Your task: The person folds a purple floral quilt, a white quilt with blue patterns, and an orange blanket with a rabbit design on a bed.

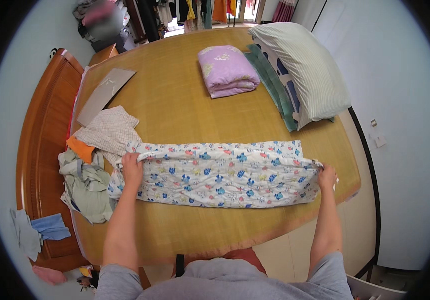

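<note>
Currently, a white patterned cloth (225, 182) lies stretched sideways across the lower middle of the frame, on a bed (170, 115), with blue, pink and yellow figures printed over it. The left hand (133, 169) has a narrow grip holding the cloth near its left end; the right hand (327, 177) likewise pinches its edge at the right end. Left of centre, a checked cloth (107, 130), an orange cloth (80, 149) and a pale green garment (90, 187) lie heaped. Toward the upper right sit a folded lilac quilt (228, 71) and a striped pillow (311, 70).
</note>
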Demonstrator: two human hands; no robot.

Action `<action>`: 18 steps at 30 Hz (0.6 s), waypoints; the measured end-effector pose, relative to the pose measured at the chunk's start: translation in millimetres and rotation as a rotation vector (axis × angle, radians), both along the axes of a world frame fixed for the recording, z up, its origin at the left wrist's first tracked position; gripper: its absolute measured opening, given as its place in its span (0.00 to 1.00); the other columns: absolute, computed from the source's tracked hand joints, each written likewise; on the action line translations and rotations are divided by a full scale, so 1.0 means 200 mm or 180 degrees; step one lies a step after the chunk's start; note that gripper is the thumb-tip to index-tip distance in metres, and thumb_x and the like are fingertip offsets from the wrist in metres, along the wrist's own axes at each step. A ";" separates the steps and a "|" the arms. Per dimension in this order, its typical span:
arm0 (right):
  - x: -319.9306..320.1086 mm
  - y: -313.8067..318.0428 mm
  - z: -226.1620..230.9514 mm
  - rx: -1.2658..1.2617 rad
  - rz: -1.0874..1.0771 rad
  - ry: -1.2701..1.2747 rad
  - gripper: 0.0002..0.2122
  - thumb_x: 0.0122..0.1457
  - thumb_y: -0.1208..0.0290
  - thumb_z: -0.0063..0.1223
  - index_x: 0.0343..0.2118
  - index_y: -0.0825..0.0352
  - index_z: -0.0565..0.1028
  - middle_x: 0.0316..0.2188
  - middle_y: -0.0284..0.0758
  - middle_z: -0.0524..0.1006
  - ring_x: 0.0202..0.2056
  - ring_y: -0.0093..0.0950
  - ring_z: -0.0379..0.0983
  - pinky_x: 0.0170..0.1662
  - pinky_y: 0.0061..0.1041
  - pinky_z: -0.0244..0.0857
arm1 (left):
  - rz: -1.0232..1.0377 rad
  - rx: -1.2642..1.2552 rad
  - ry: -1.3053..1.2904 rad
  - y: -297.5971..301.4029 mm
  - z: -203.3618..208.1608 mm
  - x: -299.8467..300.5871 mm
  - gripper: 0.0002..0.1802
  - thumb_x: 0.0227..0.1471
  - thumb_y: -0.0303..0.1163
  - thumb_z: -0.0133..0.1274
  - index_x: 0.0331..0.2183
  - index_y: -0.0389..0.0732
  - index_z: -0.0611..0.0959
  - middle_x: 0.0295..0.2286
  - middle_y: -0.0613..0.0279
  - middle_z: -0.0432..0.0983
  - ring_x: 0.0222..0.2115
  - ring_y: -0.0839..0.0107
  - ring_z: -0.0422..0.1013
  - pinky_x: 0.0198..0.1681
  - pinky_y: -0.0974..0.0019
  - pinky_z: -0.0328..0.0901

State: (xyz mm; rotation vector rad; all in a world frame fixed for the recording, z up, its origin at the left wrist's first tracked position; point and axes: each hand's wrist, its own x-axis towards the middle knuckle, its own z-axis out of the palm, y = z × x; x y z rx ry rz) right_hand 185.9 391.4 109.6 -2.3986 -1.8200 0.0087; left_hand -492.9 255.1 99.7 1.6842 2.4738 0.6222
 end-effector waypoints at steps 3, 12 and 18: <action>-0.13 0.14 0.03 -0.0104 -0.0037 -0.0222 0.11 0.53 0.67 0.48 0.39 0.59 0.75 0.36 0.37 0.75 0.42 0.36 0.67 0.46 0.38 0.57 | 0.0202 0.0853 0.0464 0.16 0.02 0.10 0.25 0.46 0.27 0.51 0.49 0.39 0.69 0.45 0.43 0.63 0.50 0.48 0.55 0.55 0.53 0.49; -0.25 -0.14 -0.51 0.0033 0.0430 0.0570 0.14 0.49 0.69 0.54 0.39 0.67 0.73 0.36 0.45 0.73 0.40 0.43 0.67 0.44 0.39 0.60 | -0.0272 -0.1788 -0.0501 -0.29 -0.55 0.45 0.34 0.44 0.40 0.54 0.51 0.37 0.67 0.47 0.46 0.64 0.52 0.51 0.56 0.57 0.55 0.49; -0.13 -0.67 -0.94 -0.0200 -0.1559 0.1815 0.19 0.49 0.62 0.56 0.37 0.73 0.72 0.31 0.44 0.75 0.31 0.37 0.72 0.36 0.35 0.64 | 0.0938 -0.2273 -0.2126 -0.72 -0.83 0.57 0.32 0.48 0.43 0.52 0.50 0.34 0.68 0.44 0.46 0.69 0.43 0.55 0.67 0.45 0.61 0.63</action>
